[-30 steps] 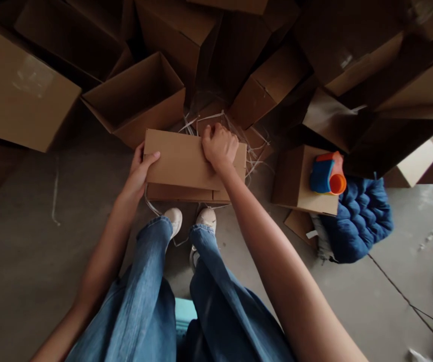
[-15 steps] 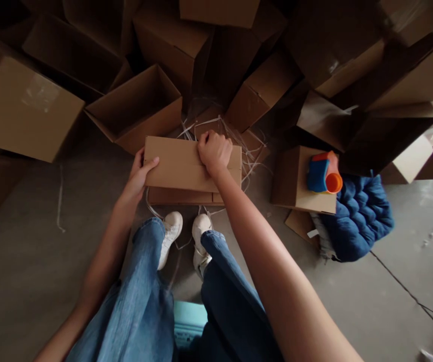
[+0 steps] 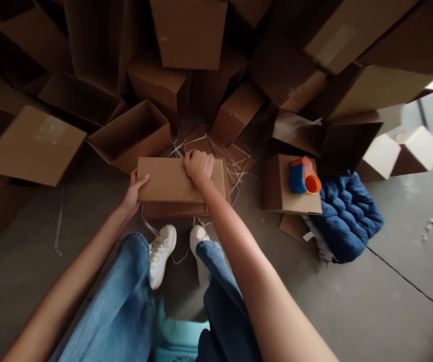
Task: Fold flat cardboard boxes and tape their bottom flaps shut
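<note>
A closed brown cardboard box (image 3: pixel 163 180) lies in front of my feet, on top of another flat cardboard piece (image 3: pixel 173 210). My left hand (image 3: pixel 135 191) grips the box's left end, its thumb on the top face and its fingers down the side, mostly hidden. On the box's top, near the far edge and right of the middle, rests my right hand (image 3: pixel 198 165), closed with the fingers curled under. Whatever may be inside those fingers is hidden. White strapping (image 3: pixel 239 176) lies tangled beyond the box's right end.
Many cardboard boxes are piled ahead, including an open box (image 3: pixel 137 133) just beyond my left hand. To the right, an orange and blue tape dispenser (image 3: pixel 305 176) stands on a box (image 3: pixel 282 193), beside a blue cushion (image 3: pixel 348 216). A turquoise stool (image 3: pixel 180 334) is beneath me.
My view has shifted, so the surroundings appear lower and smaller. Both hands keep nearly the same places on the box. My knees have spread slightly and more of the stool shows.
</note>
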The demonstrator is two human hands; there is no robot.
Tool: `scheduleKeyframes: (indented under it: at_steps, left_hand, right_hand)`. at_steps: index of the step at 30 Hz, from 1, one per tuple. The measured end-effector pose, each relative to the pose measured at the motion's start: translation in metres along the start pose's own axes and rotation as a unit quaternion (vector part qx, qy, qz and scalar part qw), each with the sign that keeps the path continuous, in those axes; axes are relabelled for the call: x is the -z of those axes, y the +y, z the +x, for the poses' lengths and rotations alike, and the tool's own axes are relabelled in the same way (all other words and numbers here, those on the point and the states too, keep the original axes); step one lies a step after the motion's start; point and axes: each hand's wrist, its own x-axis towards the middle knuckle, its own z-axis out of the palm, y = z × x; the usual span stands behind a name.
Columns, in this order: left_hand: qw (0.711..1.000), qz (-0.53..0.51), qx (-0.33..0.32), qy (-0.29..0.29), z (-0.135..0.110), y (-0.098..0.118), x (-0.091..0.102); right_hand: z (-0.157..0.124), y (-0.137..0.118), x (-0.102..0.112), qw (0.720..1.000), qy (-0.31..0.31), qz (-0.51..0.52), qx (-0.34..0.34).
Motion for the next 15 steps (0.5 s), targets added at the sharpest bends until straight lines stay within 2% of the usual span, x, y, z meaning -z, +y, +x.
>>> scheduleKeyframes:
  at_steps: [9, 15]
  left_hand:
    - [1.0, -0.013, 0.018, 0.022, -0.006, 0.013, -0.011]
    - [0.999, -0.027, 0.017, 0.026, -0.011, 0.011, -0.029]
  right_hand:
    - [0.002, 0.001, 0.007, 1.0, -0.016, 0.006, 0.001]
    - [0.009, 0.017, 0.015, 0.999, -0.033, -0.006, 0.016]
